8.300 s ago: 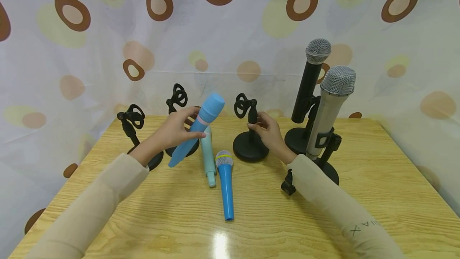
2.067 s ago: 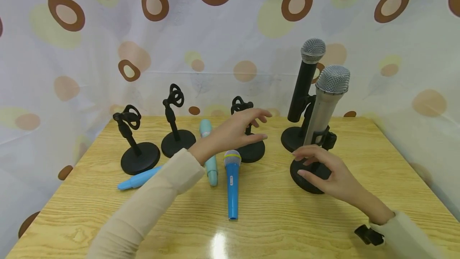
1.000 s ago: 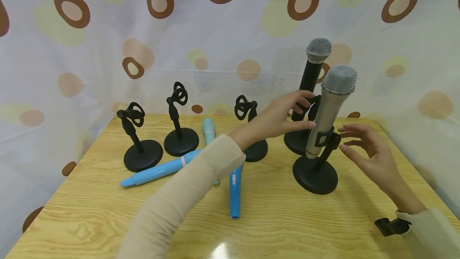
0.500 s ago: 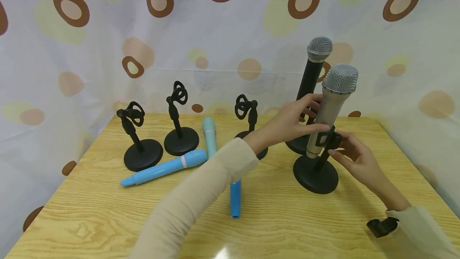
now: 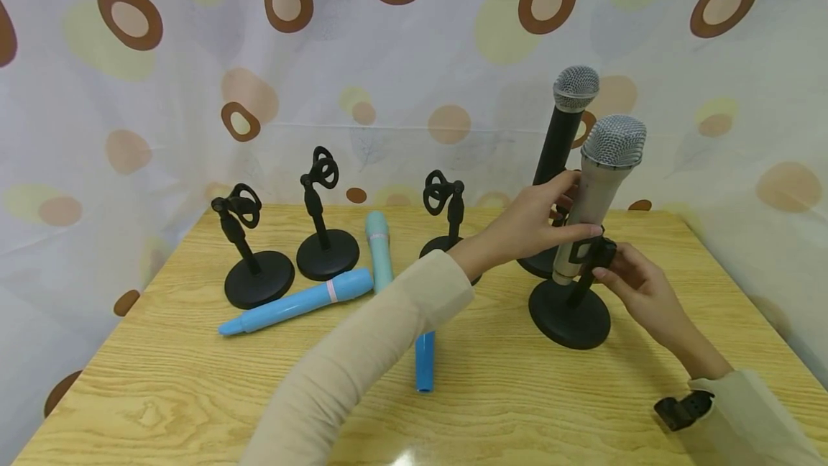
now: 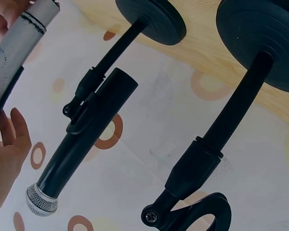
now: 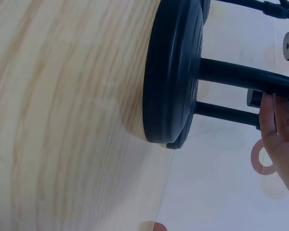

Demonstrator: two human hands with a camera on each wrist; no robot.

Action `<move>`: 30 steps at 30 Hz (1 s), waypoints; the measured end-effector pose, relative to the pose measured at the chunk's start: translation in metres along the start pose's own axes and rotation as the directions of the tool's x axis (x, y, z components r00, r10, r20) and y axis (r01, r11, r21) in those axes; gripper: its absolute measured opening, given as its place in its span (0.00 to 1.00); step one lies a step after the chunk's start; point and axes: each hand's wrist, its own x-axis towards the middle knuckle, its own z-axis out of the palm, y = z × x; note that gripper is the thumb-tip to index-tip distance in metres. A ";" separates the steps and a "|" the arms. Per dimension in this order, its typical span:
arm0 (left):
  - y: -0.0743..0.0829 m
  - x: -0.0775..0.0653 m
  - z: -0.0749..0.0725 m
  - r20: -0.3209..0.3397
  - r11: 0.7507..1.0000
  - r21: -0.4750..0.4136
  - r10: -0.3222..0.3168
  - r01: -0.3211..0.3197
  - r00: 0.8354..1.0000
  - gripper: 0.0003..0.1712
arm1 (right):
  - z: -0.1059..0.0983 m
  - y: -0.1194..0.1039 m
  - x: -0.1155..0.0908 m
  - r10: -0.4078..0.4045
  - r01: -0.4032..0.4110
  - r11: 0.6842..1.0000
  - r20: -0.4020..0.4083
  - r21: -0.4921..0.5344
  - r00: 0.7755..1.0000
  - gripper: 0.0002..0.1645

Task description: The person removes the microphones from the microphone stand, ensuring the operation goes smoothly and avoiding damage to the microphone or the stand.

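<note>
A silver microphone [image 5: 595, 196] with a mesh head leans in the clip of a black stand, whose round base [image 5: 569, 318] rests on the table. My left hand [image 5: 533, 221] grips its body, thumb across the front and fingers behind. In the left wrist view, those fingers of the left hand [image 6: 7, 156] lie along the silver body. My right hand [image 5: 647, 297] holds the stand at the joint below the clip, from the right. The right wrist view shows the right hand [image 7: 284, 144] at the upright. Just behind, a black microphone [image 5: 558, 146] sits in another stand.
Two bare stands, one with its base [image 5: 259, 279] at far left, stand on the left; a third clip [image 5: 440, 193] rises mid-table. A light-blue microphone [image 5: 297, 304], a mint one [image 5: 379, 247] and a blue one [image 5: 424, 365], partly under my left sleeve, lie on the wooden table [image 5: 162, 394].
The light-blue microphone, earlier in my left hand, now lies on the table. My left hand has moved right onto the silver microphone; my right hand has left the middle stand and closed on the silver microphone's stand.
</note>
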 end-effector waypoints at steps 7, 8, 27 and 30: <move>0.001 -0.001 -0.001 -0.012 1.000 -0.021 -0.005 0.004 1.000 0.35 | 0.000 0.000 0.001 0.007 -0.007 1.000 0.001 0.029 1.000 0.19; 0.001 -0.001 -0.001 -0.012 1.000 -0.025 -0.004 0.003 1.000 0.35 | 0.001 0.000 0.001 0.008 -0.008 0.999 -0.001 0.034 1.000 0.19; 0.011 -0.004 -0.015 -0.038 0.992 -0.121 -0.050 0.045 0.998 0.32 | 0.001 -0.015 0.005 -0.007 0.012 0.988 -0.031 0.151 0.999 0.21; 0.014 -0.004 -0.019 -0.033 0.990 -0.126 -0.060 0.056 0.998 0.33 | 0.001 -0.018 0.007 -0.012 0.018 0.987 -0.041 0.159 0.999 0.19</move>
